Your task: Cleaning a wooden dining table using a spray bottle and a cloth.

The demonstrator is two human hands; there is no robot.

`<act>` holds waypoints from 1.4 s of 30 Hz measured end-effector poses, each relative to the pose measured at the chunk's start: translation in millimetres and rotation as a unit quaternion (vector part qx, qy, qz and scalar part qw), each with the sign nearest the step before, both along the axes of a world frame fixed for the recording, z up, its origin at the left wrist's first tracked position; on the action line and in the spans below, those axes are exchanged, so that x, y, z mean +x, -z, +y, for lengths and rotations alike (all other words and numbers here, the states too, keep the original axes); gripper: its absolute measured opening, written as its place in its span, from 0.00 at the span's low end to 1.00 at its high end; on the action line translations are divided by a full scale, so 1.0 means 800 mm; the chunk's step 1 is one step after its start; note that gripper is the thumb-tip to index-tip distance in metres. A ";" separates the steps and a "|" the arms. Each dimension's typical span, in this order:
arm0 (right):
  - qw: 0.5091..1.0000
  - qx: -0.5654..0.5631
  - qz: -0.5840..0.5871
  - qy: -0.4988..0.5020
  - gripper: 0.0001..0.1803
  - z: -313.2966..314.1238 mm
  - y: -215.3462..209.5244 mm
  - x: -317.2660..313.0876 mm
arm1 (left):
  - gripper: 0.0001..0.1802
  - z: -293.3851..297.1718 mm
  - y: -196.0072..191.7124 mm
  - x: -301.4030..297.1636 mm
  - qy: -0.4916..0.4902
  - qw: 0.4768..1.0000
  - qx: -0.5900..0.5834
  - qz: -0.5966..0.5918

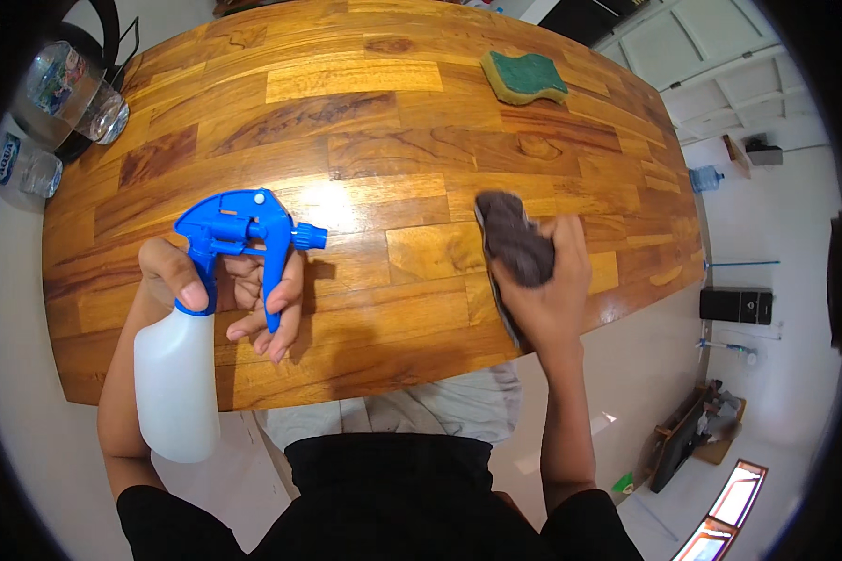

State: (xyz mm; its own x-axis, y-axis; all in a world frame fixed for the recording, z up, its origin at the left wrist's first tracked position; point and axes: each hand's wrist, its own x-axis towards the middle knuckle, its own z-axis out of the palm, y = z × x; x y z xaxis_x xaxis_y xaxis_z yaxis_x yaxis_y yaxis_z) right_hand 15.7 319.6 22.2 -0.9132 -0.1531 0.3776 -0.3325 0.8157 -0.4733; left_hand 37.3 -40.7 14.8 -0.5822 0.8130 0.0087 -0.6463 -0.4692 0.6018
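Now spray bottle [182,360] within left fingers [271,309]

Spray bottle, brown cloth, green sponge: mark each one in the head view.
Spray bottle [176,383], head view, on its white body below the left hand.
Brown cloth [515,245], head view, on the bunched fabric above the right hand's fingers.
Green sponge [526,75], head view, on its green top face.

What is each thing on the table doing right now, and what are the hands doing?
Spray bottle: held up by the left hand, fingers on the blue trigger, nozzle pointing right.
Dark cloth: bunched up, gripped in the right hand over the table.
Green sponge: lying flat, untouched, at the far side.
Wooden table: glossy.
Plastic water bottles: at the far left edge.
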 end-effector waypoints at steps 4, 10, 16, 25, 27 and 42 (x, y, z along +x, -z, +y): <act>1.000 -0.013 0.001 -0.002 0.24 0.012 0.000 -0.029 | 0.36 -0.001 -0.002 -0.001 0.005 1.000 0.007 0.001; 0.997 0.019 0.011 0.069 0.23 0.031 0.005 0.002 | 0.36 -0.004 0.007 -0.001 0.012 1.000 -0.003 0.021; 0.999 0.043 -0.013 0.008 0.27 -0.013 0.003 0.081 | 0.35 0.001 0.001 0.002 0.007 1.000 -0.002 0.014; 0.965 -0.069 -0.073 -0.242 0.31 -0.109 -0.005 0.083 | 0.31 0.003 -0.004 0.002 -0.040 0.999 -0.026 -0.017; 0.970 -0.077 -0.042 -0.225 0.28 -0.093 -0.001 0.065 | 0.36 -0.003 0.002 0.003 -0.033 0.999 -0.006 -0.031; 0.995 0.012 0.070 -0.068 0.19 0.005 -0.004 0.054 | 0.32 -0.001 -0.001 -0.005 0.009 1.000 0.026 0.007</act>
State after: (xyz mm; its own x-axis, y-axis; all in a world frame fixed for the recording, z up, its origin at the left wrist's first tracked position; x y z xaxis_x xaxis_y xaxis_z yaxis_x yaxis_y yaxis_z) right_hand 59.1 324.0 25.5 -0.8218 -0.2820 0.4950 -0.5020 0.7693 -0.3951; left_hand 33.3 -41.5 15.4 -0.5674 0.8213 0.0599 -0.6461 -0.4891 0.5859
